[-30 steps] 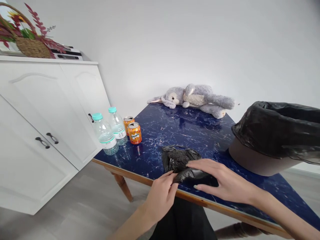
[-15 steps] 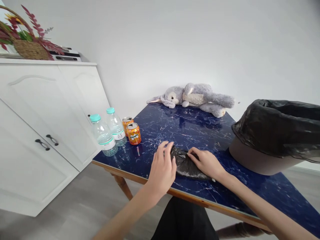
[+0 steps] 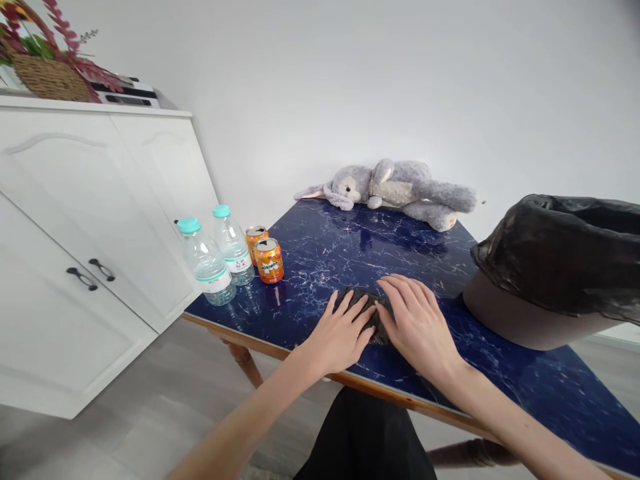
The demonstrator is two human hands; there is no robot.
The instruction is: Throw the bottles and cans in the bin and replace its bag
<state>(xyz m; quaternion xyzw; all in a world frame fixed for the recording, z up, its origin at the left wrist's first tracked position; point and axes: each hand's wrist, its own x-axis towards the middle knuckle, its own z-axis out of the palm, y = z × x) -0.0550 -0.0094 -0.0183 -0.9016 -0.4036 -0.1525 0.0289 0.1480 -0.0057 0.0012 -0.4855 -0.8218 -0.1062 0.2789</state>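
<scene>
A bunched-up black plastic bag lies near the table's front edge, largely covered by both hands. My left hand is open, its spread fingers resting flat across the bag's left part. Over the right part arches my right hand, with the fingers stretched out side by side and the thumb touching the bag. Its palm hides what lies beneath it.
Two clear bottles with turquoise caps and two orange soda cans stand at the table's left. A grey plush rabbit lies at the back. To the right is a bin lined with black plastic.
The bag has become more compact under my hands. My left hand has come down flat onto it, and my right hand has gone from a pinch on it to lying over it.
</scene>
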